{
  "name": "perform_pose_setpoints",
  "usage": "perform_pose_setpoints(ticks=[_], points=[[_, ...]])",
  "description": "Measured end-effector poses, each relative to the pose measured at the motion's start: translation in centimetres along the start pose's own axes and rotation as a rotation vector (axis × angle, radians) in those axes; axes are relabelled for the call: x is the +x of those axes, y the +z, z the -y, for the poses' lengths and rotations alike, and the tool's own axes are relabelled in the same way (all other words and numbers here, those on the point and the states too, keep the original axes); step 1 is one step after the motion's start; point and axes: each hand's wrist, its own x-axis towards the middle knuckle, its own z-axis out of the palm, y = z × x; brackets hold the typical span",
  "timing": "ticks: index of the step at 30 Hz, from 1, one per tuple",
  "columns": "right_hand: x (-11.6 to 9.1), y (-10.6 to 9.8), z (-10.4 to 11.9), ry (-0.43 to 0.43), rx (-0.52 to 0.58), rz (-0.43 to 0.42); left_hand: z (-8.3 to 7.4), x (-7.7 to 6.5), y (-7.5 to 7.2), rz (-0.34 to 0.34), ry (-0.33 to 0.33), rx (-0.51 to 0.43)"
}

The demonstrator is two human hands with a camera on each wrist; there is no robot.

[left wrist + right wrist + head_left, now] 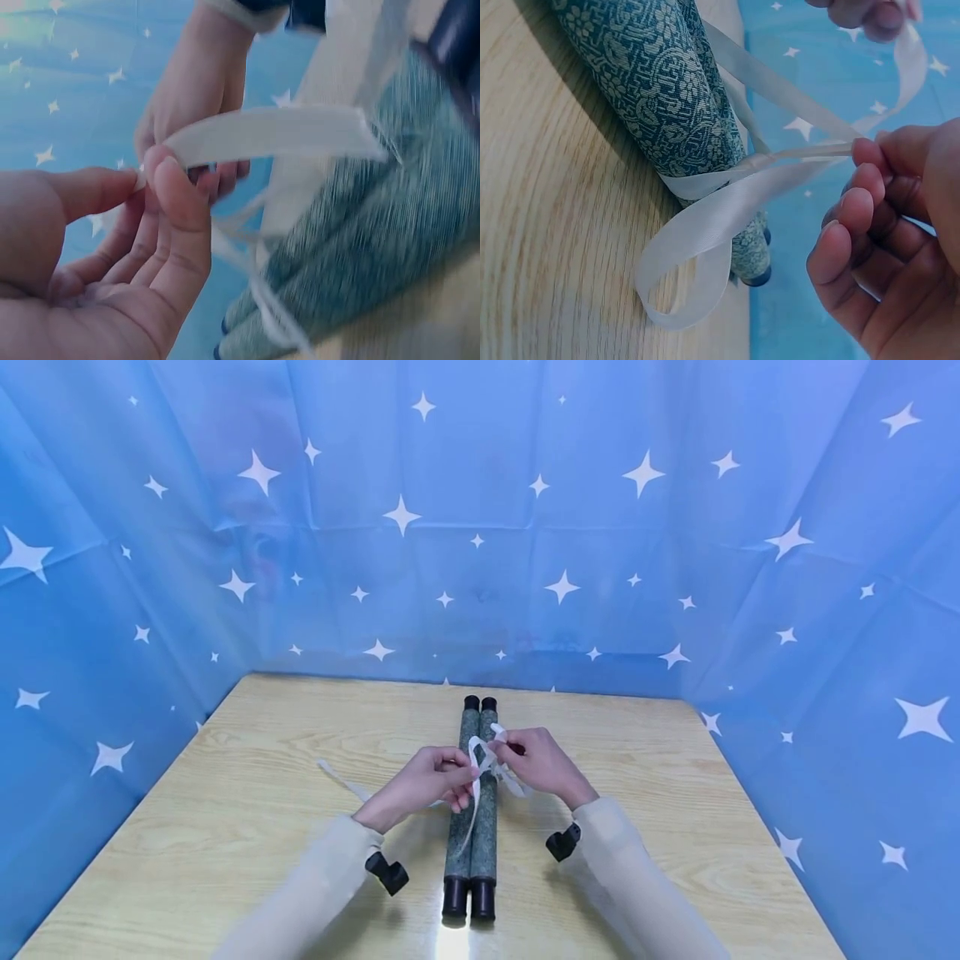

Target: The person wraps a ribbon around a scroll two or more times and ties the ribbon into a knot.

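Observation:
A scroll [485,843] of green patterned brocade, rolled into two parallel rolls with dark end knobs, lies lengthwise on the table. A white ribbon [701,214] goes round it near the middle, with a loop hanging at one side in the right wrist view. My left hand [431,777] pinches part of the ribbon between thumb and forefinger just over the scroll; a ribbon end [300,133] sticks out past its fingers. Opposite it, my right hand [540,762] pinches another stretch of ribbon between thumb and forefinger, its other fingers curled loosely.
The wooden table [652,860] extends to both sides of the scroll. One loose ribbon tail [341,781] reaches out to the left past the left wrist. Blue curtains [480,527] with white stars hang behind and at both sides.

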Motion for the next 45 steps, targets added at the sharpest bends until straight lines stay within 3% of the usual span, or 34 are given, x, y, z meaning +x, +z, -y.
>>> perform_pose_setpoints(ticks=[10, 16, 23, 27, 32, 37, 40, 45], points=[[0.1, -0.1, -0.2, -0.03, -0.002, -0.002, 1.4, 0.0, 2.7, 0.04, 0.034, -0.181], [0.1, -0.1, -0.2, -0.029, -0.003, -0.002, 2.6, 0.2, 3.6, 0.068, 0.019, -0.202], [0.1, -0.1, -0.2, -0.034, 0.002, 0.001, 3.2, 0.2, 4.4, 0.134, 0.056, -0.268], [0.0, -0.1, -0.1, -0.027, 0.004, 0.008, 3.1, -0.2, 4.5, 0.056, 0.007, -0.149], [0.0, -0.1, 0.0, -0.014, -0.002, 0.019, 2.8, -1.2, 4.5, -0.064, -0.08, 0.159], [-0.1, -0.1, 0.1, -0.005, 0.0, 0.018, 2.6, -1.7, 4.3, -0.134, -0.092, 0.4], [-0.2, -0.1, 0.3, -0.016, 0.0, 0.017, 2.4, -1.7, 3.7, -0.146, -0.082, 0.456], [-0.2, 0.0, 0.5, -0.051, -0.02, 0.004, 1.2, -1.6, 2.1, -0.122, -0.058, 0.433]])
